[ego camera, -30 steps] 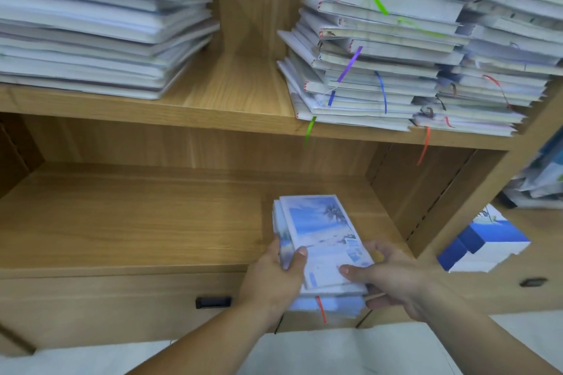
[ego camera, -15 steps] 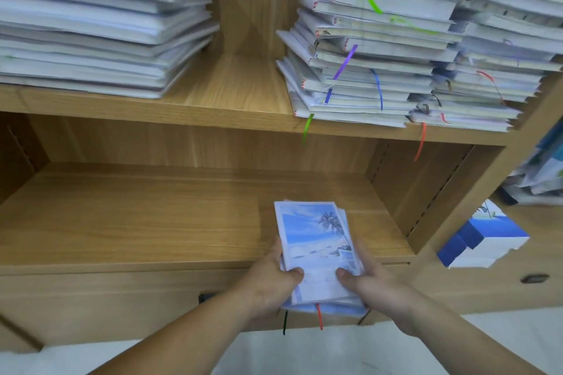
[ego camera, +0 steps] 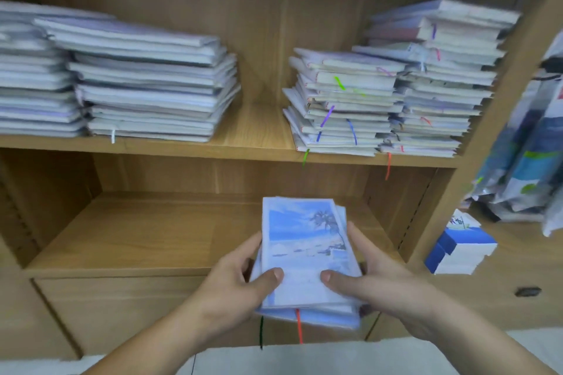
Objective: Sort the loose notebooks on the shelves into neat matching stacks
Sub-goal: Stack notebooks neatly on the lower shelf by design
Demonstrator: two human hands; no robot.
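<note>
The left hand (ego camera: 240, 280) and right hand (ego camera: 374, 280) grip the beach-cover notebooks (ego camera: 304, 253) by their sides, thumbs on top, at the front edge of the lower shelf (ego camera: 137, 237) (fanned askew a second ago, now nearly squared), so this matching stack looks ready to set down.

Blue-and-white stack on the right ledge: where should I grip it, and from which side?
Probably from the front: clamp the blue-and-white stack across its blue spine face and the side opposite, fingers reaching the bottom book. It stands free on the ledge, corner toward you, with bags behind.
</note>
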